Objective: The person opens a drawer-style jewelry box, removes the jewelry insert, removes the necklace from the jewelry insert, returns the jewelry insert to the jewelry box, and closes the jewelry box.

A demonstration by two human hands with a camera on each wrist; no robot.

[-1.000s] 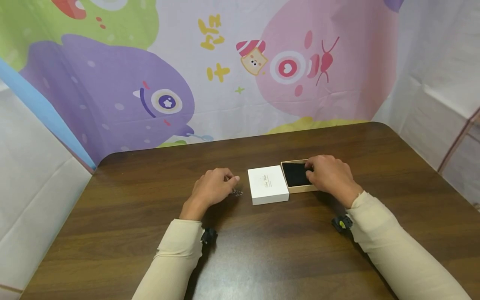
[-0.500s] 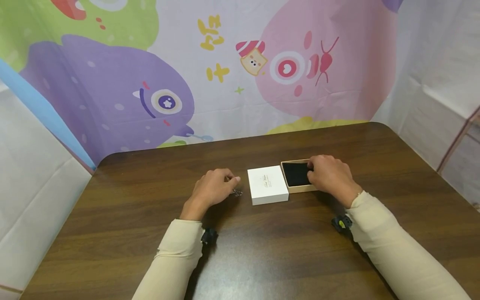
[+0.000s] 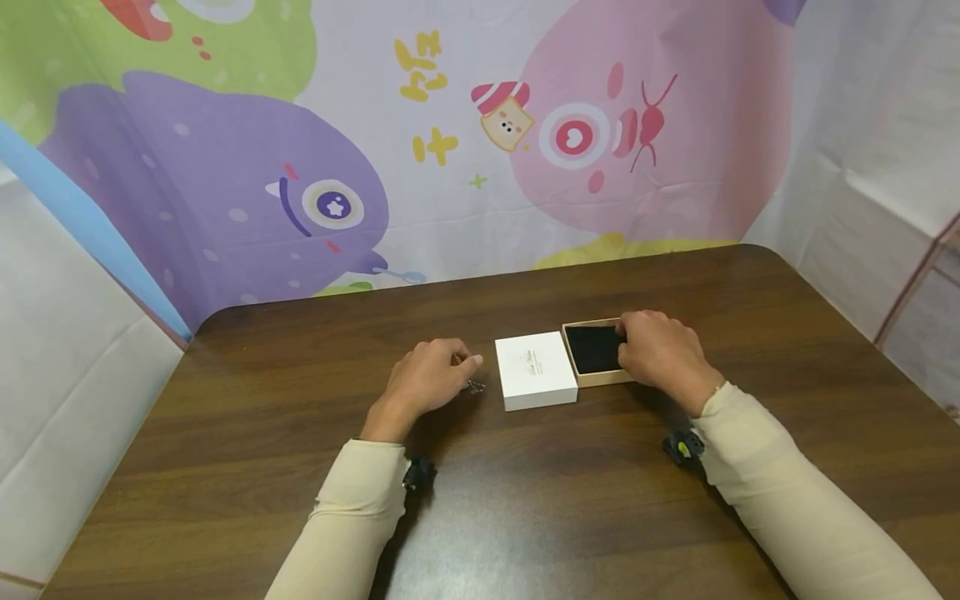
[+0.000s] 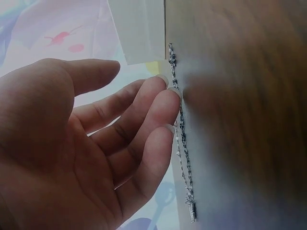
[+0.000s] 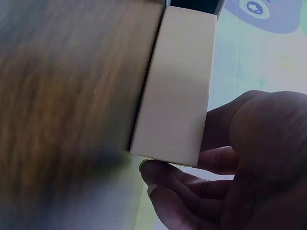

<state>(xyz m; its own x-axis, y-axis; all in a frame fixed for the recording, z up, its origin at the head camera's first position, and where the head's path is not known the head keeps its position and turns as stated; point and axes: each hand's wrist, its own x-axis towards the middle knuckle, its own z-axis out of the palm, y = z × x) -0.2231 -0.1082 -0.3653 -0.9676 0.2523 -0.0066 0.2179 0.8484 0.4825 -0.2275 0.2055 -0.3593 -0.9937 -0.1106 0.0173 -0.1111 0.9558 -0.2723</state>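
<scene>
My left hand [image 3: 431, 373] is over the table, thumb apart and fingers loosely bent. Its fingertips rest at a thin silver chain [image 4: 184, 139], which lies doubled on the tabletop; in the head view a small end of the chain [image 3: 476, 387] shows below the hand. A white square box lid [image 3: 536, 367] with small gold lettering lies to the right of this hand. Against the lid stands the box base [image 3: 606, 379], light tan outside, with a black pad [image 3: 592, 348] inside. My right hand [image 3: 663, 350] grips the base's right end, covering part of it.
The brown wooden table [image 3: 510, 500] carries the things, its far edge meeting a cartoon-printed cloth [image 3: 450, 208]. Pale cloth walls [image 3: 885, 167] stand at both sides. A small black camera [image 3: 684, 447] sits at each wrist.
My right thumb and fingers have shifted slightly rightward over the box base, showing a little more of the black pad. My left hand, the chain and the lid stay nearly still.
</scene>
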